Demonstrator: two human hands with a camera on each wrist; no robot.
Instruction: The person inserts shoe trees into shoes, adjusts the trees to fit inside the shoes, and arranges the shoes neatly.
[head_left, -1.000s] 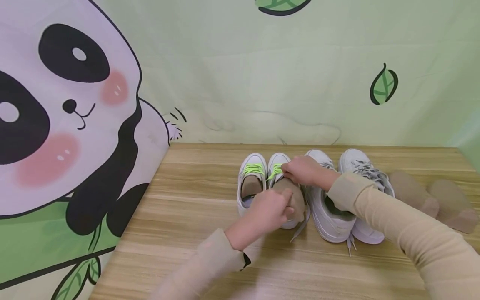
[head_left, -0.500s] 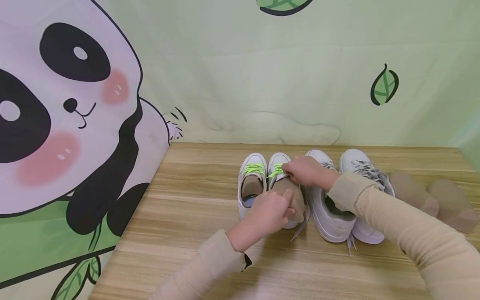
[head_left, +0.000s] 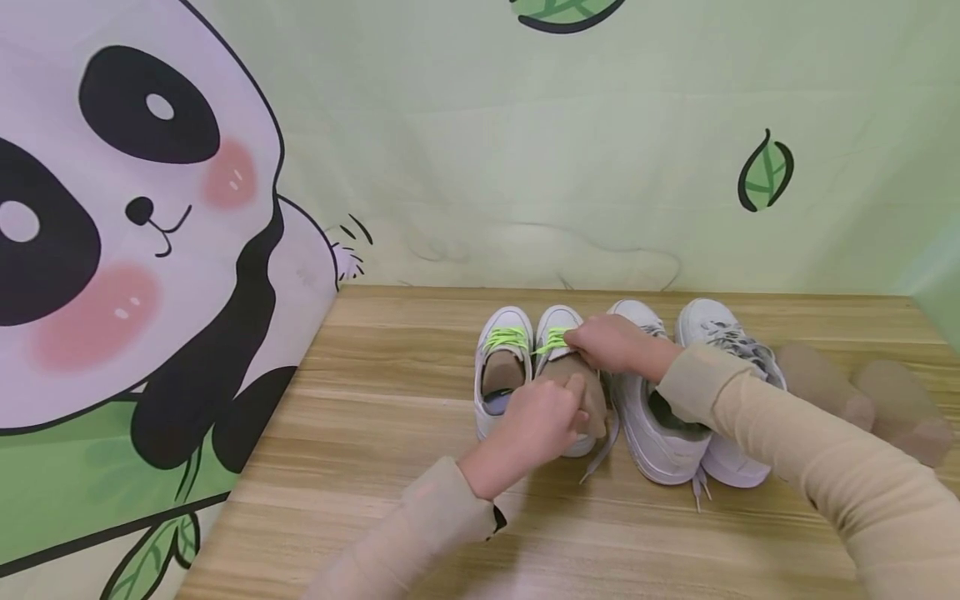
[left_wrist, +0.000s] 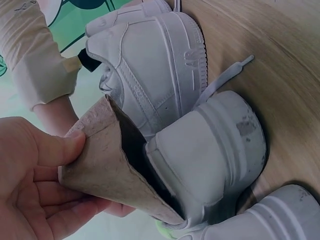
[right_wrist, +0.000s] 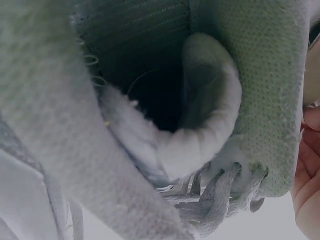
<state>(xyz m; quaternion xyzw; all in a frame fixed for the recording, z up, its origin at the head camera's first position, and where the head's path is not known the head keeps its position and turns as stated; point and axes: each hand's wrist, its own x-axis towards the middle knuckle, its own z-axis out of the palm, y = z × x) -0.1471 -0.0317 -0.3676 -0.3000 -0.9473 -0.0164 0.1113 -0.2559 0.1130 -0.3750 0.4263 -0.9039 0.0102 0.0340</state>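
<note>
Two white sneakers with bright green laces stand side by side, toes toward the wall: a left one (head_left: pixel 504 321) and a right one (head_left: pixel 558 317). A brown cardboard-like shoe insert (head_left: pixel 598 404) sticks up from the right sneaker's opening. My left hand (head_left: pixel 536 421) pinches its raised end. In the left wrist view, thumb and fingers hold the folded insert (left_wrist: pixel 100 160) above the sneaker's heel (left_wrist: pixel 200 155). My right hand (head_left: pixel 618 342), fingers curled, grips the same sneaker near its laces and tongue; the fingertips' exact hold is hidden. Another brown insert (head_left: pixel 502 372) sits inside the left sneaker.
To the right stands a larger pair of white shoes with grey laces (head_left: pixel 727 333), partly under my right forearm. Two more brown inserts (head_left: pixel 900 408) lie at the far right on the wooden surface (head_left: pixel 375 375). A green panda-print cloth wall (head_left: pixel 465 150) rises behind.
Both hands keep their holds. The left hand and the insert's raised end shift only very slightly; the shoes stay in place.
</note>
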